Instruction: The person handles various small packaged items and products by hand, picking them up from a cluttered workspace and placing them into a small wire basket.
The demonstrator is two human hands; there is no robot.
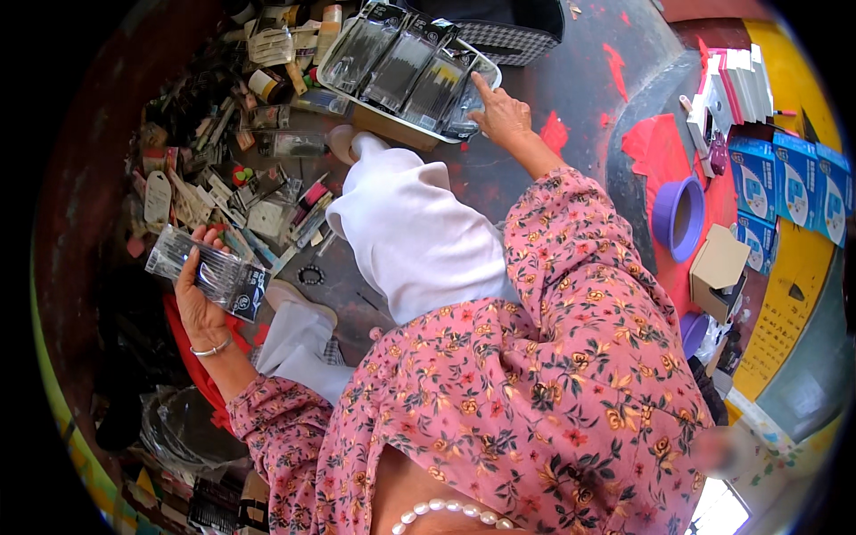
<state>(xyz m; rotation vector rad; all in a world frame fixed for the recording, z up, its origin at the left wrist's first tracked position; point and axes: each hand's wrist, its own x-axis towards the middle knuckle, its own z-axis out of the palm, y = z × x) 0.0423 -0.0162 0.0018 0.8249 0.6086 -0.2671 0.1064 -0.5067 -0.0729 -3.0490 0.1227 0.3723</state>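
My left hand [201, 308] holds up a flat clear packet [207, 270] with a black printed end and a row of thin dark sticks inside; their exact kind is too small to tell. Fingers and thumb grip it by its long edges. At the top, a white tray [389, 114] carries a row of similar packets [399, 76]. My right hand [505, 118] is at the tray's right end. Its index finger stretches onto the rightmost packet [465, 105], and the other fingers are loosely bent by the rim.
Small packaged goods [241, 201] are heaped at the left. A dark beaded bracelet [311, 275] lies on the floor between my legs. Behind the tray stands a checked black box [499, 37]. At the right are a purple basket [662, 218], a beige box [720, 259] and blue boxes [794, 178].
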